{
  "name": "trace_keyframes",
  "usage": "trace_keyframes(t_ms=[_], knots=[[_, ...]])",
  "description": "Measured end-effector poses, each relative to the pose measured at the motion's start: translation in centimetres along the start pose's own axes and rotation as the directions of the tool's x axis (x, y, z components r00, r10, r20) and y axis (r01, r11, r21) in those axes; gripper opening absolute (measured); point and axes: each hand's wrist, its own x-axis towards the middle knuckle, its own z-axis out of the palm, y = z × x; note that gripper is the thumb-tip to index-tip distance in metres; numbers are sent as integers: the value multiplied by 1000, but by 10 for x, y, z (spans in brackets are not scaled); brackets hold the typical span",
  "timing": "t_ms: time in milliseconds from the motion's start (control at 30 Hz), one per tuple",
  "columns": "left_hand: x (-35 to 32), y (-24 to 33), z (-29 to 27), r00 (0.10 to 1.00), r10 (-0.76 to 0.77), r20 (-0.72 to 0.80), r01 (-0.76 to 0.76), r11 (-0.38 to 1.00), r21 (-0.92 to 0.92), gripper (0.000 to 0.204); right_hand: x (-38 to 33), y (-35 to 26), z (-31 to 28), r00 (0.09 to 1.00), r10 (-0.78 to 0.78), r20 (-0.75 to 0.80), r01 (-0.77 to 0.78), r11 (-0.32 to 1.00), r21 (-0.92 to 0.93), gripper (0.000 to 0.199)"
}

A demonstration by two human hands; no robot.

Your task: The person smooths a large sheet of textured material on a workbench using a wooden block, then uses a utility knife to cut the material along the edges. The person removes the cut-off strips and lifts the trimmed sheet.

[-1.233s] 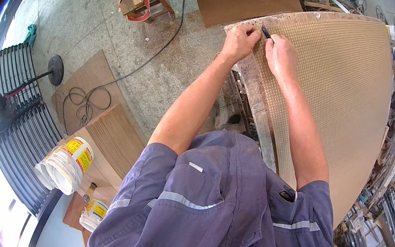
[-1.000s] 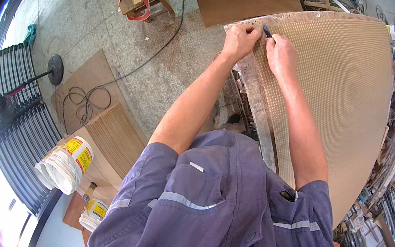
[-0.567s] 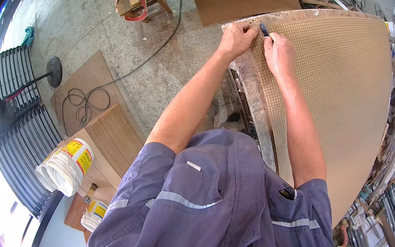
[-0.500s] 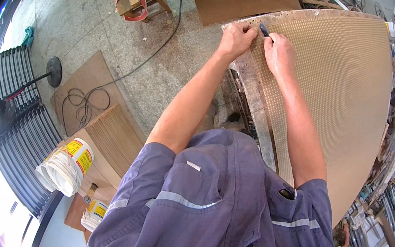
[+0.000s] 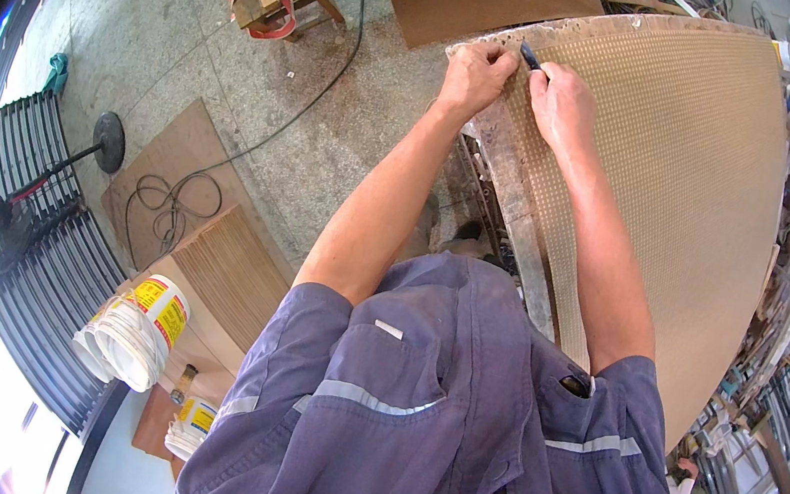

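Yellow labels point(image 5: 148, 293) on the white buckets point(image 5: 133, 349) are too small to read.

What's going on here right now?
A person in a purple-grey work shirt has both bare hands near the far left corner of a large tan, dotted sheet. The right hand grips a slim dark tool. The left hand is just beside it at the corner, fingertips drawn together; whether they pinch anything is too small to tell. Off to the left, a dark cable lies loosely looped on a brown board.
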Motion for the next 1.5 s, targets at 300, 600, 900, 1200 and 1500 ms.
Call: trace_keyframes(t_ms=[300, 600, 900, 1200, 1500], knots=[[0, -6, 0, 994, 105, 0, -105, 994, 5, 34, 4, -2, 2, 1000, -23, 4, 23, 996, -80, 22], [-4, -6, 3, 989, 137, -45, -134, 988, 81, 31, 13, -8, -10, 983, -126, 134, 145, 979, -142, 21], [-7, -2, 3, 984, 160, -83, -156, 986, 60, 32, 26, -14, -4, 969, 10, 246, 53, 968, -247, 20], [-6, 3, 1, 975, 211, -65, -197, 964, 181, 32, 42, -31, -28, 900, 79, 429, 70, 945, -320, 20], [-3, -5, 4, 970, 222, -98, -201, 962, 184, 33, -24, -5, -59, 756, 139, 640, 109, 937, -332, 17]])
